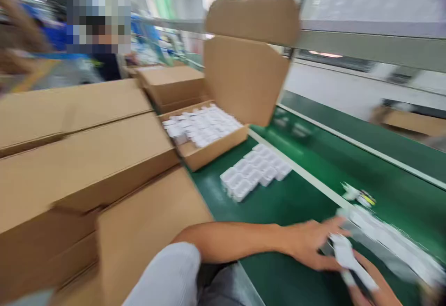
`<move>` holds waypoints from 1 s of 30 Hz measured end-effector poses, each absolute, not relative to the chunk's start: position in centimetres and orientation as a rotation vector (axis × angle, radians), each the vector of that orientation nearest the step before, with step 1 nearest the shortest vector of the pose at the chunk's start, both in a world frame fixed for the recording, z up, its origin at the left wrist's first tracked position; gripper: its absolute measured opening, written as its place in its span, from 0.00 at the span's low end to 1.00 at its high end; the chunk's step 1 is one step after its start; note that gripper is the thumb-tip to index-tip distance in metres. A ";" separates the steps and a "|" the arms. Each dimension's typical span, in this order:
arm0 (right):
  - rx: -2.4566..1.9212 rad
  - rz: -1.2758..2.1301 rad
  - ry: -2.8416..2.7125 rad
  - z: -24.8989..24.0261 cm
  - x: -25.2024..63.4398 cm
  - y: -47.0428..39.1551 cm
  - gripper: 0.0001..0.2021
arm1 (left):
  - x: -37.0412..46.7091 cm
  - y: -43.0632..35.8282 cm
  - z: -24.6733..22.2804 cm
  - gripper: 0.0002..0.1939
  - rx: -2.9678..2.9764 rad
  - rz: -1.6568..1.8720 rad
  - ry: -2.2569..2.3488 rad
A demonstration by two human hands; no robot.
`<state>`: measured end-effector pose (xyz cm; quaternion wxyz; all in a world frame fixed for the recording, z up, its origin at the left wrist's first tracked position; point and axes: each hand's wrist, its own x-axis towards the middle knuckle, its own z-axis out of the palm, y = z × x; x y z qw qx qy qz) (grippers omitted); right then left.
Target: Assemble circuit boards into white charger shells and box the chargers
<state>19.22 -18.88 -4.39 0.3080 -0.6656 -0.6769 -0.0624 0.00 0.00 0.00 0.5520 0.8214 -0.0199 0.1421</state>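
Note:
My left hand reaches over the green belt from the left, thumb and fingers apart around the near end of a small white piece; motion blur hides whether they touch it. At the lower right, my right hand grips this piece, which has a dark strip along its side. Just beyond both hands runs a row of white pieces in clear wrap, blurred. Farther left on the belt lie white moulded pieces in staggered rows. An open cardboard box holds many similar white pieces.
Closed cardboard boxes stand stacked along my left side. A small white and yellow item lies on the green conveyor belt, past a pale dividing strip. A metal rail crosses behind; a person is at the far left.

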 end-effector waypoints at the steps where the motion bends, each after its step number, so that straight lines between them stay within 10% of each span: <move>1: -1.852 -0.148 -1.731 -2.9 17.8 -19.5 0.19 | -0.1 -0.8 0.0 0.59 1.917 0.360 -0.007; 8: -1.747 -0.177 -1.608 0.1 14.4 -17.6 0.17 | 0.4 -0.8 -1.5 0.67 1.872 0.478 0.054; 15: -1.692 -0.089 -1.596 -2.3 14.1 -17.5 0.20 | 0.4 -1.4 -2.0 0.42 1.937 0.614 0.155; 30: -1.827 -0.139 -1.636 -2.3 13.2 -17.8 0.13 | 1.0 0.6 -2.2 0.25 1.780 0.637 0.322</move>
